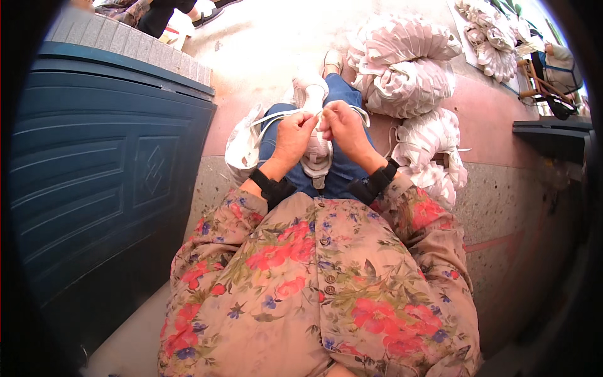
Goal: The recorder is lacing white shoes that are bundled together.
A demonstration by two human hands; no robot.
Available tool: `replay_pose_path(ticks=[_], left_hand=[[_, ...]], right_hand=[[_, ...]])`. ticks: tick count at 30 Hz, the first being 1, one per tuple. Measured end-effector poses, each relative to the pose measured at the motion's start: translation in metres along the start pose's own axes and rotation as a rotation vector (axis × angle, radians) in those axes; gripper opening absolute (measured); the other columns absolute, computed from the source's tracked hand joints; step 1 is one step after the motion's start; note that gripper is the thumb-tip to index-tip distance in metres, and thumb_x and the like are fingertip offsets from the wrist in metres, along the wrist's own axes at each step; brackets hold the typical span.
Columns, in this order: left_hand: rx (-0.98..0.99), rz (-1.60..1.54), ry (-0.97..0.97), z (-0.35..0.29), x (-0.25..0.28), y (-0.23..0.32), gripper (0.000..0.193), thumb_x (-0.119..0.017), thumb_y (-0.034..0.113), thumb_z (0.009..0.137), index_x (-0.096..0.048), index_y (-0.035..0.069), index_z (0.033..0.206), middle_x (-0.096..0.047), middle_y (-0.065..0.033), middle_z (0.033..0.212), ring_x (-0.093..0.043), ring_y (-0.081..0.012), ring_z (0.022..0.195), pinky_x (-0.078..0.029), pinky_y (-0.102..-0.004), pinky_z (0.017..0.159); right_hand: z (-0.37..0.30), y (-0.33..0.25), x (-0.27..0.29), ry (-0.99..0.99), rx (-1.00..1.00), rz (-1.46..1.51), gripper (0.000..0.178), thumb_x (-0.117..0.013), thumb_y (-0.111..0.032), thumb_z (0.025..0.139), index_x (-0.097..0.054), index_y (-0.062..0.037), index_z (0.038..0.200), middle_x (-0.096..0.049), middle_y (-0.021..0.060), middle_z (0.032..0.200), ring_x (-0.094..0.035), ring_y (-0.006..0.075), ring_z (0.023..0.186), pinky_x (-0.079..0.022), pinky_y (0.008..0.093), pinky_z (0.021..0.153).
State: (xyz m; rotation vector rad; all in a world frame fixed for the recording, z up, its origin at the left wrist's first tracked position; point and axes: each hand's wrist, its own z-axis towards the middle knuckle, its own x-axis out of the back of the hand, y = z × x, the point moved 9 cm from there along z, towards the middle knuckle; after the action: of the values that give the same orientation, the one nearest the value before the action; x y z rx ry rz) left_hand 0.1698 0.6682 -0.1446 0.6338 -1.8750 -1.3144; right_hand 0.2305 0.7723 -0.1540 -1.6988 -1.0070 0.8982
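Observation:
A white shoe rests lengthwise on my lap between my thighs, its middle partly covered by my hands. My left hand is closed in a pinch over it, and a white shoelace loops out to the left from those fingers. Close beside it, my right hand pinches too, with lace curving out past its far side. The fingertips of both hands nearly meet above the shoe's opening. Left of my knee sits another white shoe.
Bundles of white shoes are stacked on the floor to my right, with a nearer bundle beside my thigh. More bundles lie at the far right near a wooden chair. A dark blue panelled door stands close on my left.

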Motion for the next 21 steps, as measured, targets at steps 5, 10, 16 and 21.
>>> replay_pose_path(ticks=[5, 10, 16, 21], left_hand=[[-0.015, -0.016, 0.029, 0.003, 0.002, 0.002, 0.021, -0.057, 0.017, 0.082, -0.061, -0.002, 0.088, -0.059, 0.0003, 0.072, -0.047, -0.0041, 0.065, -0.039, -0.0206, 0.059], [-0.078, 0.164, 0.051, -0.001, 0.006, 0.019, 0.02, -0.057, 0.015, 0.081, -0.061, -0.003, 0.089, -0.059, -0.0045, 0.07, -0.049, -0.0075, 0.062, -0.04, -0.0227, 0.058], [-0.201, 0.278, 0.074, -0.001, 0.005, 0.02, 0.018, -0.057, 0.014, 0.079, -0.061, -0.003, 0.086, -0.059, -0.0115, 0.069, -0.053, -0.014, 0.06, -0.042, -0.0257, 0.059], [-0.34, 0.349, -0.153, 0.007, -0.003, 0.034, 0.018, -0.057, 0.012, 0.077, -0.062, -0.002, 0.086, -0.061, -0.0151, 0.074, -0.057, -0.0192, 0.065, -0.044, -0.0288, 0.06]], right_hand=[[0.005, 0.022, -0.002, 0.026, 0.003, 0.18, 0.02, -0.049, -0.013, 0.086, -0.054, 0.0002, 0.099, -0.054, 0.0035, 0.067, -0.051, 0.0065, 0.058, -0.044, 0.0197, 0.052], [0.005, 0.008, -0.001, 0.094, 0.142, -0.108, 0.019, -0.054, -0.014, 0.083, -0.062, -0.0008, 0.092, -0.055, 0.0068, 0.076, -0.052, 0.0125, 0.07, -0.042, 0.0237, 0.061], [-0.003, -0.013, -0.006, 0.099, 0.289, -0.22, 0.019, -0.055, -0.014, 0.081, -0.063, -0.0027, 0.093, -0.055, 0.0099, 0.079, -0.05, 0.0188, 0.079, -0.039, 0.0271, 0.07], [-0.013, 0.002, 0.005, 0.183, 0.266, -0.12, 0.016, -0.054, -0.013, 0.082, -0.062, -0.0018, 0.091, -0.055, 0.0069, 0.08, -0.05, 0.0142, 0.073, -0.041, 0.0239, 0.064]])
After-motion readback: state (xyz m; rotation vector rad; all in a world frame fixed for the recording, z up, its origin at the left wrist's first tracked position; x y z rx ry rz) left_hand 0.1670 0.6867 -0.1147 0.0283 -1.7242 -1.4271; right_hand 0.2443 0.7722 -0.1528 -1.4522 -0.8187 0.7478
